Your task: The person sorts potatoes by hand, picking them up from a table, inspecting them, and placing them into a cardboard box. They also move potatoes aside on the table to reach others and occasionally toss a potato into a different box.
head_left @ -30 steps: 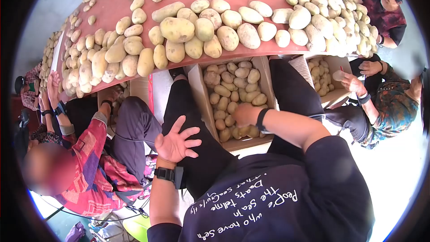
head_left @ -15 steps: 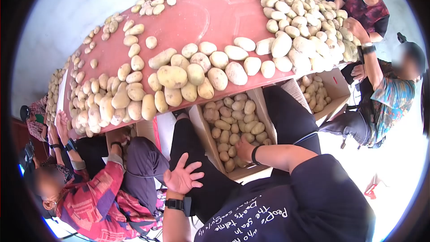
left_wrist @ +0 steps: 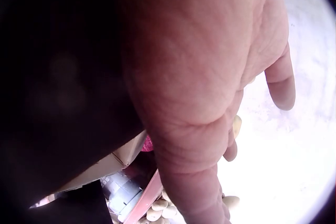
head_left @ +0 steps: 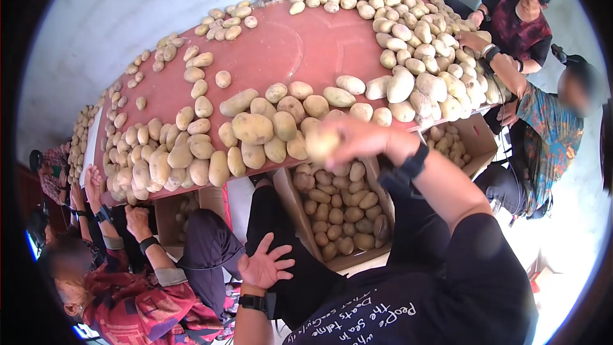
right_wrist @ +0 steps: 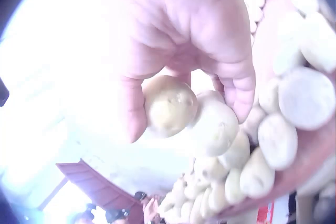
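Note:
My right hand (head_left: 354,140) is raised over the near edge of the red table (head_left: 268,45), gripping a blurred potato (head_left: 322,143). In the right wrist view the fingers and thumb of that hand (right_wrist: 184,29) curl round a potato (right_wrist: 169,106), and a second potato (right_wrist: 212,127) sits against it near the other fingers. Below the table edge, a cardboard box (head_left: 299,217) of potatoes (head_left: 352,214) stands between the legs. My left hand (head_left: 265,266) hangs palm up above the thigh with fingers spread, holding nothing; its palm (left_wrist: 194,50) fills the left wrist view.
Rows of potatoes (head_left: 253,128) line the table's near edge, with a large heap (head_left: 434,57) at the right. A person in red patterned clothes (head_left: 140,300) sits at the left; two people in caps are at the right. Further boxes (head_left: 476,137) stand beneath the table edge.
My right hand has risen out of the box to the table edge, now holding potato. My left hand stays spread. The neighbour at the left has lifted a hand from their box.

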### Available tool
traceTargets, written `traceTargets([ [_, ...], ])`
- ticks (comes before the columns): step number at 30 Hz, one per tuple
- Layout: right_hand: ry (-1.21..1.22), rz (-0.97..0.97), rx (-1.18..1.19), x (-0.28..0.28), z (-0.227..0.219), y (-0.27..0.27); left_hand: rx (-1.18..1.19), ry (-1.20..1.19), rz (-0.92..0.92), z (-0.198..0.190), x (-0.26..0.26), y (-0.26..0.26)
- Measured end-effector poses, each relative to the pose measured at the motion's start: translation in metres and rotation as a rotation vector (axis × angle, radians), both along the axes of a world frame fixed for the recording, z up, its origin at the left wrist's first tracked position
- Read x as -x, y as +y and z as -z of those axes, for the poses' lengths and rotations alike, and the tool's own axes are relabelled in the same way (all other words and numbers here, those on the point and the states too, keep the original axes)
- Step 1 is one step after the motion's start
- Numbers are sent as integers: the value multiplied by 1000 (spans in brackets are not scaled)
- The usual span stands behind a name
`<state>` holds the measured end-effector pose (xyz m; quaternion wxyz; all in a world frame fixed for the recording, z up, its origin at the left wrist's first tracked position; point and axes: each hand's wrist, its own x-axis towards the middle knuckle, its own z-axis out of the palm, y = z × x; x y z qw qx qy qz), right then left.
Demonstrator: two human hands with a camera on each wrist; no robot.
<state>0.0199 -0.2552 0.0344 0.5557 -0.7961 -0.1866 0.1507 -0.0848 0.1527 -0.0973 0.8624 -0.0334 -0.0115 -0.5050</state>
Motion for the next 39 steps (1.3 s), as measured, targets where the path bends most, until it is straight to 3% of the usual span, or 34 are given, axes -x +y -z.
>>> traceTargets([
  [2,123,260,-188,-47,-2,-26,-12,-3,1,0,0,0],
  [4,91,408,-175,-93,1,-43,-26,-5,-1,-1,0,0],
  [7,207,519,81,-129,-4,-55,-37,4,-7,0,1,1],
  [10,349,589,91,-152,16,-49,-37,16,-10,-2,1,2],
  [14,386,436,241,-169,36,-49,-39,21,-6,-2,0,2],
  [21,465,684,1,-170,32,-60,-22,15,-16,1,2,4],
  [24,312,736,613,-185,40,-79,-13,-2,-13,0,1,3],
  [27,154,719,947,-163,37,-66,-34,-14,-18,1,0,3],
  [30,112,715,907,-147,27,-56,-45,-18,-15,1,0,3],
  [36,137,504,1046,-157,51,-87,-94,-24,-15,-4,-1,-1],
  [39,114,543,997,-128,21,-66,-112,-29,-18,-3,0,1],
])
